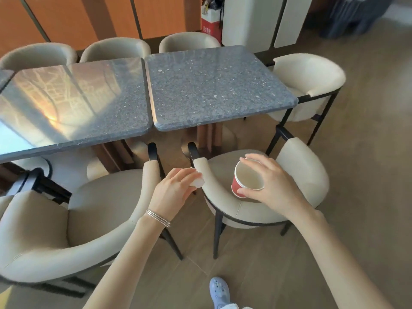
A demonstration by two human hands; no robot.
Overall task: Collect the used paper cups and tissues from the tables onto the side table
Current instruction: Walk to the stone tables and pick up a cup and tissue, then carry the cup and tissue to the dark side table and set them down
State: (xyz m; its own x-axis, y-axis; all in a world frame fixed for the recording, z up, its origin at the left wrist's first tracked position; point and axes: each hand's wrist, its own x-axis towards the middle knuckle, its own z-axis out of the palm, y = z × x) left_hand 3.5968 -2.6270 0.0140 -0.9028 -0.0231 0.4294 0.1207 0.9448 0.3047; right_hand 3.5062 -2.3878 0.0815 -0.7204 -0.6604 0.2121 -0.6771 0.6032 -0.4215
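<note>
- Spreading under everything is a floor of long tan wood-look planks, matte, with thin seams.
- Two square stone-look tables stand edge to edge. Both tops are grey-blue and speckled, with rounded corners. The right table looks dull and grainy. The left table is glossy with an orange and white glare, and its left side is cut off by the frame.
- Tub-shaped chairs with smooth cream padding on thin black metal frames ring the tables. The near left chair and near right chair sit closest, and a far right chair stands at the table's end. Only the curved backs of three more show behind the tables.
- A red fire extinguisher stands behind the right table. Its lower part is hidden by a chair back and its label is too small to read.
- A dark smeared shape at the top right is too blurred to make out.
- The hands are apart, each on its own thing. The right hand grips the cup, with the thumb on the near wall and the fingers over the far rim.
- The left hand is curled round the tissue, over the gap between the two near chairs.
- The paper cup is red outside and pale inside with a rolled white rim. It is tilted mouth-up toward the camera, above the near right chair's seat.
- A pale blue perforated shoe is cut off at the bottom edge.
- The tissue is crumpled and white. Only a small wad shows past the fingers, just beside the chair's armrest.
- Thin silver bangles circle the left wrist.
</note>
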